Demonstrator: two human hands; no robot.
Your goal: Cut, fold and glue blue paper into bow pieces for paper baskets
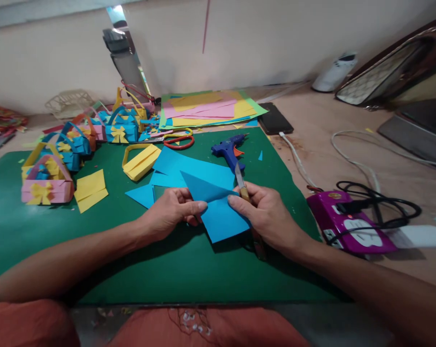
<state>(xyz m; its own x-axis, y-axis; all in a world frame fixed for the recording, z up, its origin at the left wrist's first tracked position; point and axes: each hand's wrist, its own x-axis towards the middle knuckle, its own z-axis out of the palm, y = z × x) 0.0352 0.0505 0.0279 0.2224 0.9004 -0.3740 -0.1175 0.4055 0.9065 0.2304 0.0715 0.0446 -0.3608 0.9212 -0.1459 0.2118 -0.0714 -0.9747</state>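
A creased sheet of blue paper [225, 219] is held up between my hands over the green mat [141, 270]. My left hand [178, 207] pinches its left edge, thumb on top. On the right edge, my right hand [263, 207] presses the paper with the thumb and also grips a knife [241, 180], its blade pointing up and away. Behind them more blue paper [196, 166] lies flat on the mat, beside a small blue triangle [141, 195]. A blue glue gun [230, 149] rests just beyond the knife tip.
Small paper baskets [46, 188] with bows cluster at the left. Nearer are a yellow folded basket [141, 163] and a yellow square [91, 189]. Scissors [178, 140], coloured sheets [203, 108] and a phone [275, 119] lie behind. A purple power strip [348, 221] with cables sits right.
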